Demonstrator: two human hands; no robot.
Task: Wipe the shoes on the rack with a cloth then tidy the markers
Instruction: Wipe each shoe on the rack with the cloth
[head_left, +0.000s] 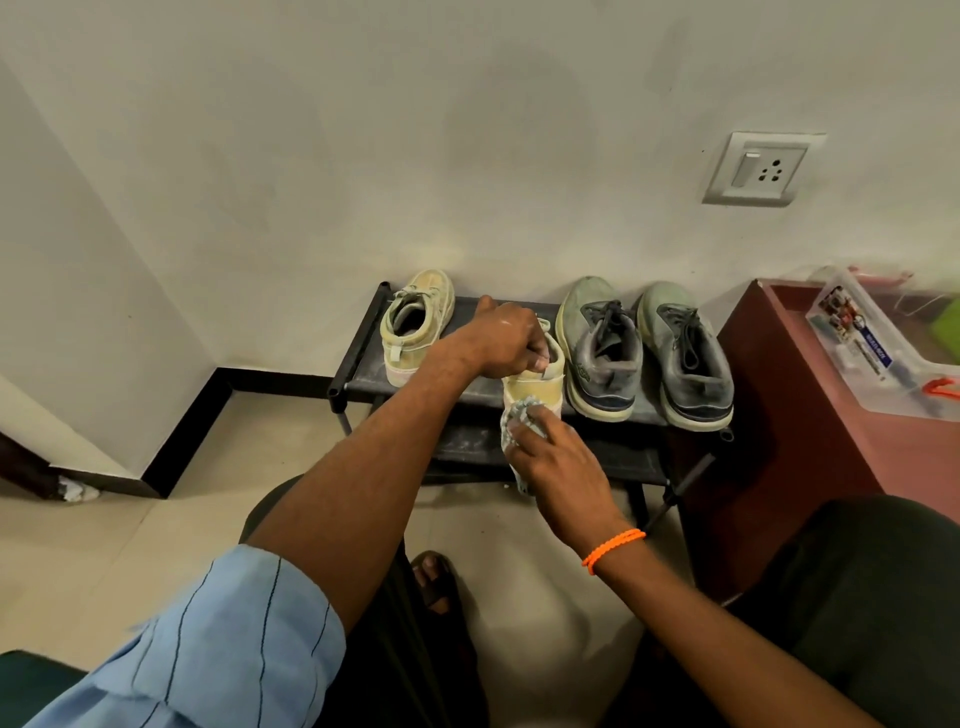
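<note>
A black shoe rack (358, 358) stands against the wall. On its top shelf a beige shoe (415, 322) sits at the left and two grey running shoes (602, 348) (685, 358) at the right. My left hand (506, 338) grips the collar of a second beige shoe (543, 387) between them. My right hand (558, 457) holds a grey-white cloth (514, 418) against that shoe's heel. The shoe's front is hidden by my left hand.
A maroon cabinet (810, 415) stands right of the rack, carrying a clear plastic box (872, 353) of markers and small items. A wall socket (761, 169) is above. My knees and a sandalled foot (436, 582) are on the tiled floor below.
</note>
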